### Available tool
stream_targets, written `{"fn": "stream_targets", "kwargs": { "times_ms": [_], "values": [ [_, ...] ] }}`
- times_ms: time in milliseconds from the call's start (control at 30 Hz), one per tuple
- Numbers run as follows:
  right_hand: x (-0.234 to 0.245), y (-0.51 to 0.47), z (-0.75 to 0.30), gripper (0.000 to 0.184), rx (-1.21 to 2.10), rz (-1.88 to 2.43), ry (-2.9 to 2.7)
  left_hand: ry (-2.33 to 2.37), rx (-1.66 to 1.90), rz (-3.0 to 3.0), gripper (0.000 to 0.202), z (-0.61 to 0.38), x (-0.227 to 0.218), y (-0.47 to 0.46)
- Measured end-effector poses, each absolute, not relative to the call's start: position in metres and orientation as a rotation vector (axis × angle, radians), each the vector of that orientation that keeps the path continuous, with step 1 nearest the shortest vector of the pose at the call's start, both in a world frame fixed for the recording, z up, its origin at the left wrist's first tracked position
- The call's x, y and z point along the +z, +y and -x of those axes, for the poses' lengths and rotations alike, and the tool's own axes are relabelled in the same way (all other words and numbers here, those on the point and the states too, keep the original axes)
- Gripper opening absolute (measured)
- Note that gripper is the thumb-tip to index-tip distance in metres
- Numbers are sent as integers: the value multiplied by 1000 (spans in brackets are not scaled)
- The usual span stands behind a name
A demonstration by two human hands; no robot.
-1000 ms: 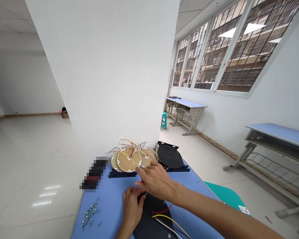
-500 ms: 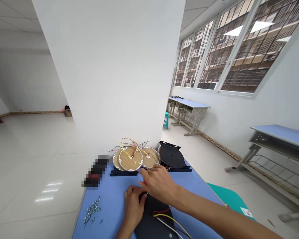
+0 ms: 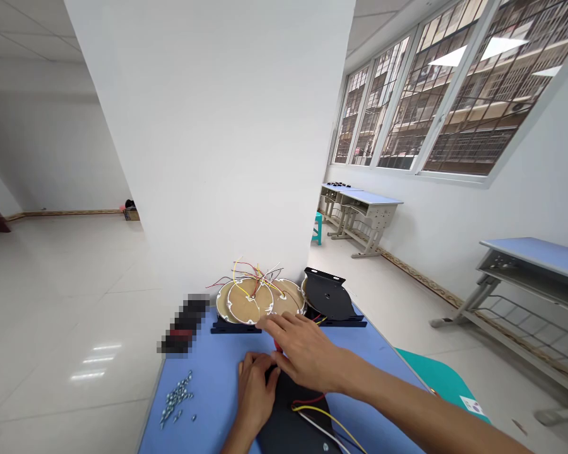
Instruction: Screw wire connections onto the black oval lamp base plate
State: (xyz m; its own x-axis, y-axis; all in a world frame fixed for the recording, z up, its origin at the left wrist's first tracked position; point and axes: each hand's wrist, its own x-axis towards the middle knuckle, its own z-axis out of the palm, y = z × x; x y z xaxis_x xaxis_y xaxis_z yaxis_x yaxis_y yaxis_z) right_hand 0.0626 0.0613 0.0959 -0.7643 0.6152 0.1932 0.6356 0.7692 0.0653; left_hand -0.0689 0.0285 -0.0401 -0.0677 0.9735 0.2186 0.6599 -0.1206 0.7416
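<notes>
A black round-edged metal plate (image 3: 293, 419) lies at the near edge of the blue desk, with red, yellow and white wires coming out of its middle. My left hand (image 3: 255, 388) presses on the plate's far left edge, fingers bent and thumb apart. Just above, my right hand (image 3: 307, 353) is closed around a red-handled screwdriver (image 3: 278, 346), mostly covered by the fingers. The tool's tip is hidden between the two hands. A single screw (image 3: 325, 446) sits on the near part of the plate.
Loose screws (image 3: 176, 397) are scattered at the desk's left. Along the back stand round tan discs (image 3: 250, 301) with wires and another black plate (image 3: 330, 299). A pixelated dark item (image 3: 184, 325) is at the back left. A teal stool (image 3: 442, 381) stands right of the desk.
My right hand has turned slightly over the red handle, its fingers now stretching further left. My left hand and the plate keep their place; the view has shifted a little.
</notes>
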Motion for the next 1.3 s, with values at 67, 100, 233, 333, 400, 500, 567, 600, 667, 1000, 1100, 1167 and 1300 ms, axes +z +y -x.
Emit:
{"fn": "stream_targets", "kwargs": {
  "times_ms": [67, 100, 233, 333, 400, 500, 567, 600, 667, 1000, 1100, 1167, 1300],
  "values": [
    [97, 60, -62, 26, -179, 1012, -2817, 1751, 1042, -1798, 27, 69, -39, 27],
    [97, 60, -61, 19, -183, 1065, -2804, 1753, 1047, -1792, 27, 69, -39, 27],
    [93, 58, -55, 10, -203, 1255, -2710, 1763, 1077, -1766, 27, 70, -41, 27],
    [89, 59, -55, 11, -184, 1262, -2680, 1765, 1106, -1762, 27, 68, -43, 28],
    [87, 60, -59, 14, -164, 1235, -2666, 1762, 1138, -1764, 28, 67, -43, 28],
    [87, 61, -69, 21, -124, 1183, -2638, 1756, 1202, -1786, 29, 78, -38, 20],
    [89, 62, -77, 22, -102, 1159, -2612, 1793, 1250, -1793, 25, 97, -36, 6],
    [90, 62, -81, 21, -89, 1150, -2595, 1848, 1271, -1810, 24, 110, -36, -3],
    [93, 61, -88, 19, -37, 1110, -2544, 2070, 1300, -1941, 25, 137, -41, -24],
    [96, 42, -87, 17, 255, 886, -2449, 2508, 468, -2770, 44, 197, -110, -77],
    [99, 36, -87, 17, 333, 887, -2478, 2462, 502, -2673, 43, 195, -114, -75],
    [102, 31, -88, 18, 416, 898, -2483, 2422, 701, -2498, 40, 188, -110, -72],
    [105, 20, -86, 20, 603, 884, -2482, 1968, 1199, -1851, 29, 157, -85, -61]
  ]
}}
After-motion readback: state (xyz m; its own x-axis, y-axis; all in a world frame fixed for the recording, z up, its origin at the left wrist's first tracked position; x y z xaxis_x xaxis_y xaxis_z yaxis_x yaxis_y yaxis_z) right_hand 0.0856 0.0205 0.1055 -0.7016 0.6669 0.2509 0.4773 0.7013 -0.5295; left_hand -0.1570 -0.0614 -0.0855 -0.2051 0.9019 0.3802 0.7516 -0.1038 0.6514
